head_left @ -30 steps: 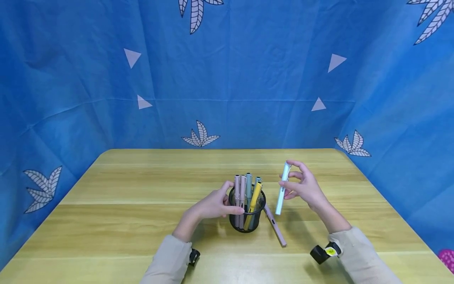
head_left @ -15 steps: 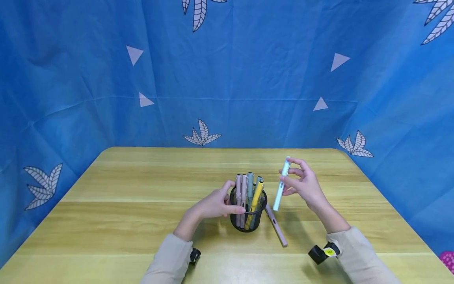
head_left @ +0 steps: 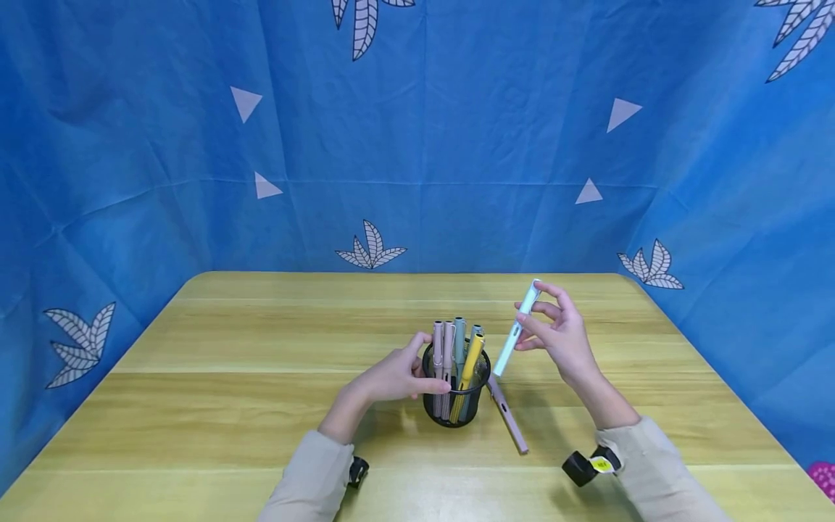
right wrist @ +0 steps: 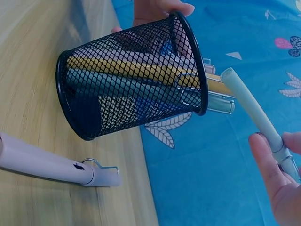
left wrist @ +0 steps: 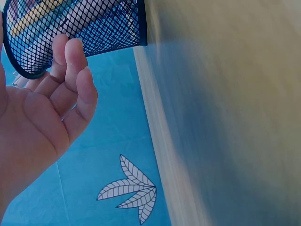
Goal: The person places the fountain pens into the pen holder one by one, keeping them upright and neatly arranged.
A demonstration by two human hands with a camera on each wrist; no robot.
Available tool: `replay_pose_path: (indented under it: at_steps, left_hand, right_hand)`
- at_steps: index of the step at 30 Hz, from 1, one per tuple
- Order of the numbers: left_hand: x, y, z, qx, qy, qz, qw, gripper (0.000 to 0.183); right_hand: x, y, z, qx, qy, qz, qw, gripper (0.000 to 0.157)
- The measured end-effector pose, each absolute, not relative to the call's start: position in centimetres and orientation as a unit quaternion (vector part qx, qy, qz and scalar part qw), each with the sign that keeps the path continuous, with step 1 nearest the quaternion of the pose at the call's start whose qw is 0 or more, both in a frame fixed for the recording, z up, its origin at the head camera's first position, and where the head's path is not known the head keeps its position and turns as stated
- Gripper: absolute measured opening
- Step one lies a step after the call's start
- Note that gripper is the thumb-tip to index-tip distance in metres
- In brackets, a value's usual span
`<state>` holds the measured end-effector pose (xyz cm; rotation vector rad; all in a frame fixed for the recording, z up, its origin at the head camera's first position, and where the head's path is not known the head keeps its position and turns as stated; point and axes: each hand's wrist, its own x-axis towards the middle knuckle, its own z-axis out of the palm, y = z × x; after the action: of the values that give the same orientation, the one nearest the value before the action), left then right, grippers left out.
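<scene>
A black mesh pen cup (right wrist: 117, 110) stands upright on the table, holding several capped pens: pale purple, grey-green, bluish and a yellow pen (head_left: 471, 360). My left hand (head_left: 390, 375) grips the cup by its rim, thumb at the near side and index finger at the far side. To the right of the cup, my right hand (head_left: 562, 339) pinches a light blue pen (head_left: 514, 337) near its clip end. That pen is tilted, its lower end close to the cup's right rim and apart from it. A pale purple pen (head_left: 509, 418) lies on the table beside the cup.
The wooden table (head_left: 228, 406) extends around both hands. A blue cloth (head_left: 417, 145) with leaf and triangle prints hangs behind it. A black wrist camera (head_left: 580, 467) sits at the right sleeve.
The light blue pen has tilted further, its lower end moving left and up towards the cup, as the right hand rises slightly. The left hand and cup have stayed in place.
</scene>
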<state>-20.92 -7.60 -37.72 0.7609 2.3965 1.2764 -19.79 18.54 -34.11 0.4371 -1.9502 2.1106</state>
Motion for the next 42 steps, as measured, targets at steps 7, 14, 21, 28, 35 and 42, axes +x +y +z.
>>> replay_pose_path:
  at_steps: [7, 14, 21, 28, 35, 42]
  left_hand:
    - [-21.0, -7.7, -38.0, 0.268, 0.84, 0.446, 0.156, 0.08]
    - [-21.0, -7.7, -38.1, 0.266, 0.841, 0.446, 0.154, 0.081]
    - [-20.9, -7.7, -38.1, 0.265, 0.841, 0.446, 0.154, 0.081]
    - [-20.8, -7.6, -38.0, 0.266, 0.841, 0.445, 0.154, 0.08]
    - [-21.0, -7.6, -38.1, 0.268, 0.842, 0.443, 0.151, 0.08]
    - [-21.1, -7.7, -38.2, 0.268, 0.841, 0.445, 0.15, 0.08]
  right_hand:
    - [-19.7, 18.0, -34.0, 0.148, -0.652, 0.733, 0.126, 0.071]
    - [-19.5, 17.5, -34.2, 0.164, -0.658, 0.721, 0.144, 0.073]
    - [-19.3, 17.0, -34.3, 0.186, -0.673, 0.694, 0.176, 0.069]
    - [-19.0, 16.3, -34.5, 0.217, -0.683, 0.665, 0.208, 0.067]
    - [-19.0, 16.0, -34.7, 0.23, -0.686, 0.653, 0.224, 0.064]
    - [-18.9, 15.9, -34.8, 0.229, -0.688, 0.649, 0.23, 0.062]
